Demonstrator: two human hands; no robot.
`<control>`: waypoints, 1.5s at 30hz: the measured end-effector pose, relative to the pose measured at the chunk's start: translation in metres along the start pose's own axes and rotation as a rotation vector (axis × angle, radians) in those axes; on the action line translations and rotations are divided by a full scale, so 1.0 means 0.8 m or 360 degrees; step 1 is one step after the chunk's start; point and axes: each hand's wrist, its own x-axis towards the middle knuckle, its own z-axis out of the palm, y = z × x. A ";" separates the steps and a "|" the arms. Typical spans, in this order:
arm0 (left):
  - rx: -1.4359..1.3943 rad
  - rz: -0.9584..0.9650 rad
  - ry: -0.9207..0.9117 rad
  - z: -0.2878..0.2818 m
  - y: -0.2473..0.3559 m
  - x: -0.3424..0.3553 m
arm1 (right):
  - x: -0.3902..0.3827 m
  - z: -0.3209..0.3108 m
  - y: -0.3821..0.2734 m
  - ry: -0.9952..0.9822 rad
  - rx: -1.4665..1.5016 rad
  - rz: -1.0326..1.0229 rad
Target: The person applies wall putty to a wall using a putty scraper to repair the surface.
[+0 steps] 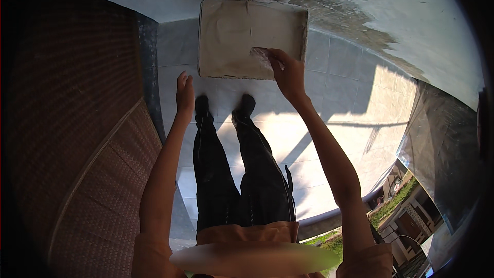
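A square tray [221,36] with a rough dark rim, its inside covered in a pale beige, smeared layer, lies on the tiled floor in front of my feet. My right hand [285,72] pinches a crumpled, translucent piece that looks like plastic [261,55] over the tray's lower right part; whether it touches the surface I cannot tell. My left hand [185,90] hangs beside the tray's lower left corner, fingers apart and slightly curved, holding nothing.
Pale floor tiles [339,103], partly sunlit, surround my dark-trousered legs [211,164]. A patchy plastered wall [401,15] runs along the top and right. A brown woven panel [82,98] stands at the left. A grassy strip and building [406,216] show at lower right.
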 end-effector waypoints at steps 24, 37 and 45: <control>-0.1284 -0.0444 -0.0479 0.059 -0.073 0.048 | -0.014 0.089 0.031 -0.0330 -0.0571 -0.0233; -0.1323 -0.0436 -0.0532 0.063 -0.066 0.035 | -0.009 0.088 0.031 -0.0438 -0.0549 -0.0363; -0.1321 -0.0432 -0.0538 0.066 -0.069 0.035 | 0.008 0.089 0.036 -0.0605 -0.0625 -0.0300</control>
